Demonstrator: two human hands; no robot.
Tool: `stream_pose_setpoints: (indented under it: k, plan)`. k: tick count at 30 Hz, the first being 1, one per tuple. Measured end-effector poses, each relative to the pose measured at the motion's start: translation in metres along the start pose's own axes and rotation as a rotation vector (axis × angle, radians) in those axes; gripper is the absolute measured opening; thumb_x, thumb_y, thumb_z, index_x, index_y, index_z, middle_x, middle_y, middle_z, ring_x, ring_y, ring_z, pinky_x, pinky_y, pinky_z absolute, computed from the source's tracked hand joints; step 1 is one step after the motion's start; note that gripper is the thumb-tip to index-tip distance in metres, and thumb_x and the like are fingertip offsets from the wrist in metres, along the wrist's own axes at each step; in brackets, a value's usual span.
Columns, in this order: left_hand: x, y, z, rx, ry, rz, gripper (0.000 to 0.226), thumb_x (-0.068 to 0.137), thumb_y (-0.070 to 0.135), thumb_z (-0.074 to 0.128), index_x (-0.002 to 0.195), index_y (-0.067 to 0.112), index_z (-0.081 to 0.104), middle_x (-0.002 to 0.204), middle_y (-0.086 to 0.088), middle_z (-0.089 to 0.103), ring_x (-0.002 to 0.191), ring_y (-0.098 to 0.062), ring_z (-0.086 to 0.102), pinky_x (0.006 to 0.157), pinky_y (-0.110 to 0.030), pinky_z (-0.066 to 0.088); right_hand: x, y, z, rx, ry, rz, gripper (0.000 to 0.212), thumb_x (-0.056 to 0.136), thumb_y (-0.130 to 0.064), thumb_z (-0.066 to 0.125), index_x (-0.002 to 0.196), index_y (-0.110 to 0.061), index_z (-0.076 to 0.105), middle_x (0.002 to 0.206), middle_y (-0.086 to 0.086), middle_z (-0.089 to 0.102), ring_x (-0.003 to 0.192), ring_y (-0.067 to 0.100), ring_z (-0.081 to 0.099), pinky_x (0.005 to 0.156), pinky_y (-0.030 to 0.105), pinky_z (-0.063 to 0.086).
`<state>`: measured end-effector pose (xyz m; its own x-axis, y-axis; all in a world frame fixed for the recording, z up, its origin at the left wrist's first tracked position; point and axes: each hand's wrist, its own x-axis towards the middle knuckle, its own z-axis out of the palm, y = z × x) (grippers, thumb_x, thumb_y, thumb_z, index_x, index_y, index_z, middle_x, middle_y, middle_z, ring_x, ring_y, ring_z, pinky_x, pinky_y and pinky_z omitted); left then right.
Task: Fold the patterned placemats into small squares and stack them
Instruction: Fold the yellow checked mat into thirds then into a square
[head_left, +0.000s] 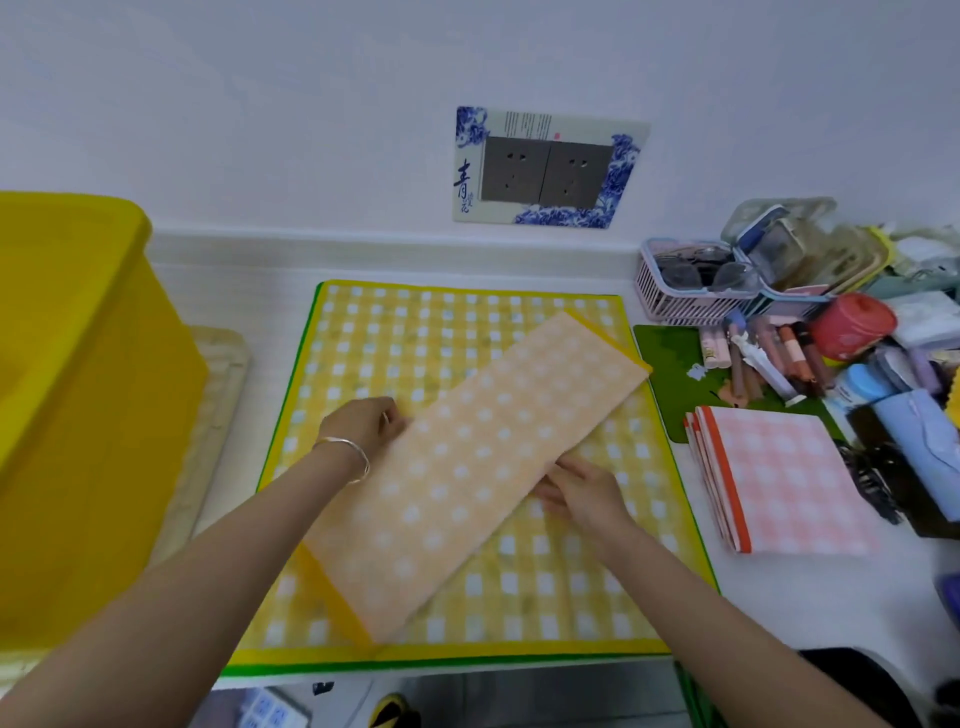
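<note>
- Large yellow plastic storage bin (78, 389), far left: it is standing just beside the work area, near the left forearm. An elbow swinging outward during the next fold could be knocking against its wall and jolting the strip out of line.
- Left hand (366, 423), with a thin metal bangle (345, 457) on its wrist: it is resting with fingers curled on the upper long edge of the strip. Whether it is pinching or only pressing cannot be told, since the fingertips are lying against the fabric.
- Long orange placemat with white squares and yellow end bands (467, 473), centre: already folded into a narrow strip, it is lying diagonally across the flat yellow-checked placemat with a green border (415, 338). Because the strip is sitting askew, the end-to-end fold is likely to be finishing with mismatched edges; the layers could also be sliding apart, and the mat beneath could be dragging along.
- Right hand (582, 493): it is lying flat and open-fingered on the lower long edge, holding nothing. Uneven pressure here could be creasing the strip off-square.
- Stack of pink-checked folded squares with orange edges (774, 478), right: it is sitting near crowded cosmetics (769, 358), so a carelessly added square could be toppling them.
</note>
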<state>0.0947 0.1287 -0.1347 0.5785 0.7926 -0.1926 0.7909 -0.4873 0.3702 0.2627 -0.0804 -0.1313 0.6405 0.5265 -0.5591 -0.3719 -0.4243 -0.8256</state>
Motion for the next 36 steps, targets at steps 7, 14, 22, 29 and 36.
stream_pose_setpoints:
  k: [7,14,22,29,36]
  plan:
    - [-0.046,0.012,0.031,-0.305,-0.035,0.071,0.032,0.078,0.04,0.071,0.057,0.025,0.052,0.056,0.01,0.052,0.055,-0.01,0.049,0.059,-0.025,0.042,0.034,-0.028,-0.019,-0.05,0.03,-0.094,0.024,0.084,0.0,0.064,0.108,0.003,0.061,0.093,0.015,0.067,0.054,0.01,0.065,0.053,0.022,0.055]
    - [-0.072,0.029,0.052,-0.314,-0.003,0.037,0.032,0.078,0.044,0.07,0.058,0.026,0.051,0.055,0.012,0.05,0.057,-0.01,0.049,0.06,-0.025,0.042,0.05,-0.024,-0.039,-0.09,0.01,-0.14,0.028,0.083,-0.001,0.066,0.111,0.003,0.061,0.1,0.016,0.065,0.072,0.018,0.063,0.058,0.019,0.056]
    - [-0.095,-0.012,0.041,0.251,0.261,0.632,0.056,0.082,0.056,0.041,0.114,0.013,0.055,0.109,-0.005,0.064,0.093,-0.025,0.063,0.073,-0.033,0.05,0.011,0.015,-0.084,-1.007,-0.087,-0.837,0.041,0.088,-0.018,0.063,0.128,-0.028,0.056,0.123,-0.011,0.059,0.105,0.006,0.057,0.083,0.022,0.048]
    - [-0.109,-0.028,0.044,0.449,-0.075,0.808,0.093,0.079,0.074,0.038,0.15,0.022,0.01,0.156,0.003,0.011,0.143,-0.015,0.009,0.112,-0.039,0.005,0.003,0.047,-0.105,-1.528,-0.342,-1.755,0.045,0.087,-0.002,0.044,0.131,-0.012,0.046,0.13,0.006,0.058,0.112,0.022,0.061,0.088,0.035,0.053]
    - [-0.098,-0.024,0.042,0.545,-0.172,0.806,0.094,0.078,0.066,0.032,0.14,0.032,-0.029,0.153,0.011,-0.021,0.143,-0.013,-0.016,0.115,-0.035,-0.009,0.005,0.051,-0.068,-1.433,-0.412,-1.64,0.05,0.081,-0.001,0.053,0.13,-0.012,0.052,0.126,0.006,0.061,0.111,0.022,0.062,0.081,0.033,0.057]
